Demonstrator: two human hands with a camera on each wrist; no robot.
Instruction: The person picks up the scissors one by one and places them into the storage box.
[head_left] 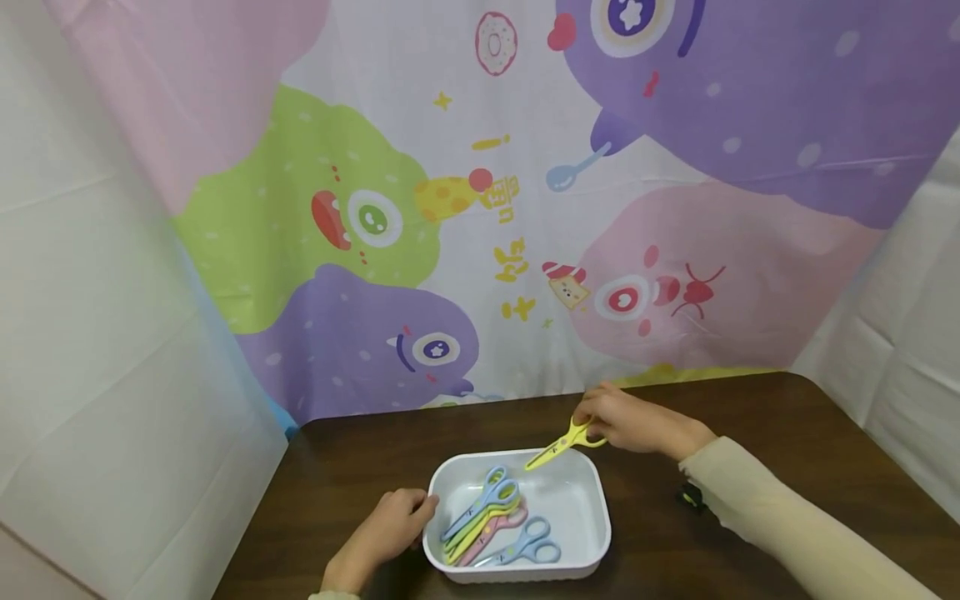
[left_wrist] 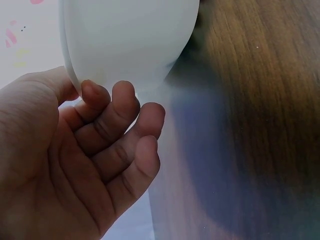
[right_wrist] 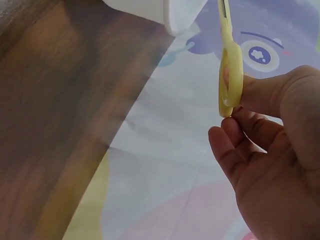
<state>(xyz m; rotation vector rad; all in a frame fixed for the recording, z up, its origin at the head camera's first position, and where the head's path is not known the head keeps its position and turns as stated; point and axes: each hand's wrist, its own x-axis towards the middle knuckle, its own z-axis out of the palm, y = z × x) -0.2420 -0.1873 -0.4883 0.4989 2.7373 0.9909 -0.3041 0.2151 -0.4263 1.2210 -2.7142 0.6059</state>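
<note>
A white plastic tray [head_left: 588,542] stands on the dark wooden table. Its left rim is pinched between the thumb and index finger of my left hand [head_left: 396,521]; in the left wrist view the other fingers of that hand [left_wrist: 117,145] curl loosely below the wall [left_wrist: 130,45]. My right hand [head_left: 618,417] holds yellow scissors [head_left: 558,446] by the handles, above the tray's back rim, blades pointing down and left. The right wrist view shows these scissors [right_wrist: 231,75] edge-on. Inside the tray lie blue scissors [head_left: 483,502], pink scissors [head_left: 491,529], more yellow scissors and separate blue scissors [head_left: 528,546].
The brown table [head_left: 360,467] reaches back to a hanging cloth [head_left: 517,350] printed with cartoon monsters. White cloth walls [head_left: 112,292] rise at the left and right. A small black object [head_left: 690,497] shows beside the right sleeve.
</note>
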